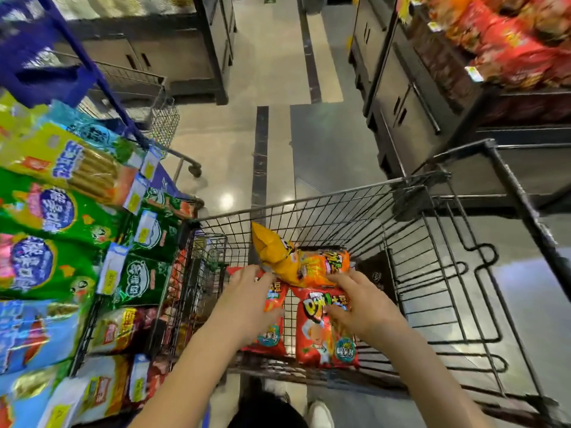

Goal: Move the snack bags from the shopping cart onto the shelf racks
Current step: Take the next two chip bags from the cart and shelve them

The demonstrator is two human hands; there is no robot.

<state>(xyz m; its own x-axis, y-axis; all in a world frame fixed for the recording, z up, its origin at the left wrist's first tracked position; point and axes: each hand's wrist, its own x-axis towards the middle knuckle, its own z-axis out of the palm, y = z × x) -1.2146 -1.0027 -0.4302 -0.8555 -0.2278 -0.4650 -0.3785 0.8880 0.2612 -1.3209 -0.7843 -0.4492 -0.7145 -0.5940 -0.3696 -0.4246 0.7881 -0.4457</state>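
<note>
Cart (pixel 309 211) holds all bags: L hand (pixel 247 301) lies on left red bag (pixel 273 338), R hand (pixel 364 313) on right red bag (pixel 321 344), orange bags (pixel 309 264) just beyond. Both grips apart, fingers spread. Prob. light, puffy, slick, crushable; pinch top seams.

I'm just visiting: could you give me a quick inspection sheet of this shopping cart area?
Surface: wire shopping cart on glossy floor.
Job's things: left red bag, right red bag, orange bag, yellow bag, all in the cart.
Clutter: nothing seen.
Hands: left hand on left red bag, grip unclear; right hand open, fingers spread over right red bag.
Cables: nothing seen.
Surroundings: green snack bags on rack at left, second cart beyond, red packs at right.
</note>
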